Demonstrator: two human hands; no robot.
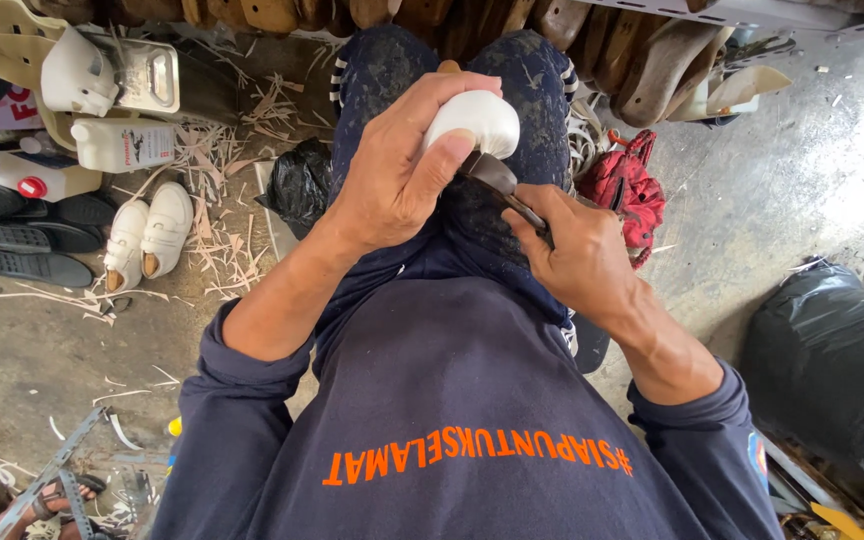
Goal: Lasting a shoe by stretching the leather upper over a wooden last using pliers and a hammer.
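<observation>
Head view of a seated worker. The left hand (392, 175) wraps a small white shoe upper (472, 122) mounted on a form, fingers curled over its top and the thumb pressed flat against its near side; the piece rests on the knees, at about twelve o'clock from the chest. The right hand (577, 260), at four o'clock from the shoe, is closed in a fist around the handle of a dark metal tool (497, 180), whose head meets the lower edge of the white piece at five o'clock; whether it is pincers or a hammer cannot be told. Good practice here appears to be firm support from the knees, the thumb kept clear of the tool head, and short, controlled pulls or taps working around the edge, turning the form with the left hand rather than shifting the tool wrist. On the floor at nine o'clock lie a finished pair of white shoes (148, 235), black soles (32, 268), white plastic bottles (124, 145) and pale trimmings (217, 230); a red bag (632, 190) sits at three o'clock.
</observation>
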